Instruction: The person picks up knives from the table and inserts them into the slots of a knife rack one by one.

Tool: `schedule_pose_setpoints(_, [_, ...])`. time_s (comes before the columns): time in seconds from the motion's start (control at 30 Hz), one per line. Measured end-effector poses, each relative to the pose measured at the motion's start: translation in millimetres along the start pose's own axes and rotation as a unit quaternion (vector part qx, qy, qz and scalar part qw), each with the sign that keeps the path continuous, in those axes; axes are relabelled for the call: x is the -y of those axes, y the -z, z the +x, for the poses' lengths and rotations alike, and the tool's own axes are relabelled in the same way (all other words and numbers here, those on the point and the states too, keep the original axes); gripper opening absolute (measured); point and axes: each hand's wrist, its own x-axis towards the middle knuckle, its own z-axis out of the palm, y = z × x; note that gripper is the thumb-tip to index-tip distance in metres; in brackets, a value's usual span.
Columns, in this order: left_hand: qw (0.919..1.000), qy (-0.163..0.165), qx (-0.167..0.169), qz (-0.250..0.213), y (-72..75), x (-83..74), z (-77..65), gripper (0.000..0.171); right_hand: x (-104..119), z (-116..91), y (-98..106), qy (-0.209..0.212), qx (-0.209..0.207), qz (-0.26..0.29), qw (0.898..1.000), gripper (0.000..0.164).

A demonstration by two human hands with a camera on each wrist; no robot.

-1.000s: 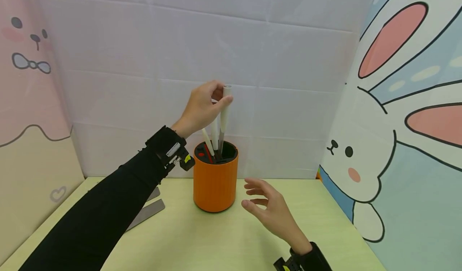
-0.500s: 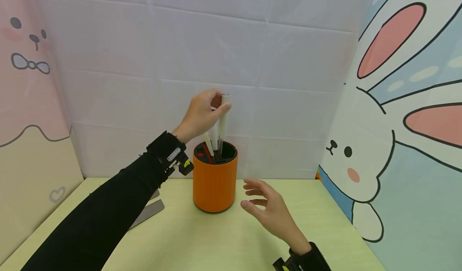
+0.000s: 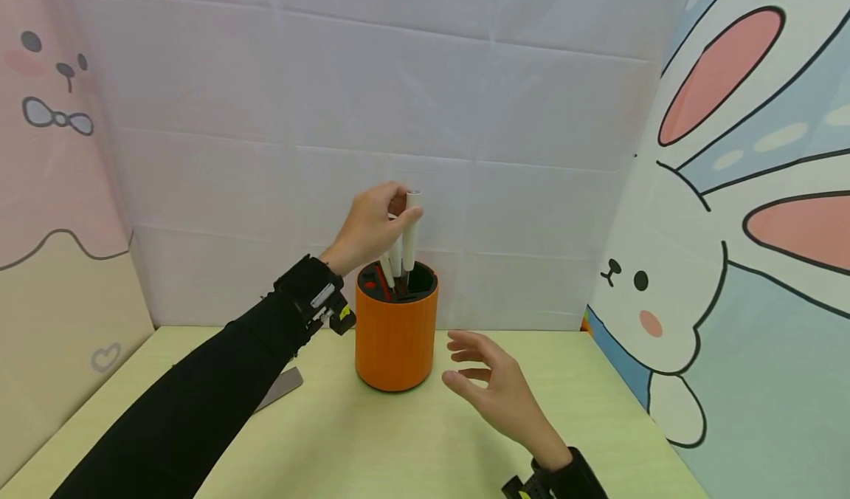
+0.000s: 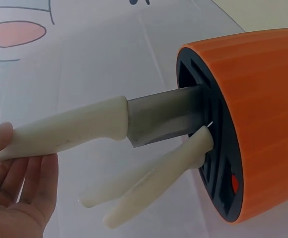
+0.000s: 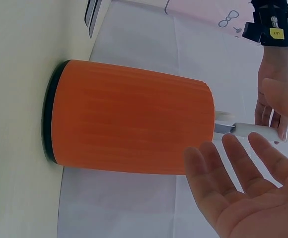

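Note:
My left hand (image 3: 373, 222) pinches the end of a white-handled knife (image 4: 79, 124) between thumb and fingers. Its blade (image 4: 166, 115) is partly inside a slot of the orange knife block (image 3: 396, 340), the rest showing between handle and black slotted top. Two more white handles (image 4: 159, 178) stick out of that top beside it, their blades hidden inside. To the right of the block, my right hand (image 3: 488, 384) hovers with relaxed, slightly bent fingers and holds nothing. In the right wrist view its fingers (image 5: 243, 163) overlap the block's upper end.
A flat grey blade (image 3: 282, 387) lies on the pale yellow-green table (image 3: 372, 447) at the left, partly covered by my black sleeve (image 3: 199, 403). Behind stands a white cloth backdrop (image 3: 531, 226). A rabbit-print panel (image 3: 664, 277) lines the right side.
My left hand has moved down with the knife, and more of its blade has sunk into the block. The left forearm now covers more of the grey blades. The right hand stays put.

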Motion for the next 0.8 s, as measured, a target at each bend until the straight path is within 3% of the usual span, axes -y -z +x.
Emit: schedule_pose_setpoints(0.8, [0.9991, 0.036, 0.024, -0.004, -13.2, 23.1, -14.3, 0.037, 1, 0, -1, 0.006, 0.001, -0.002, 1.000, 0.053])
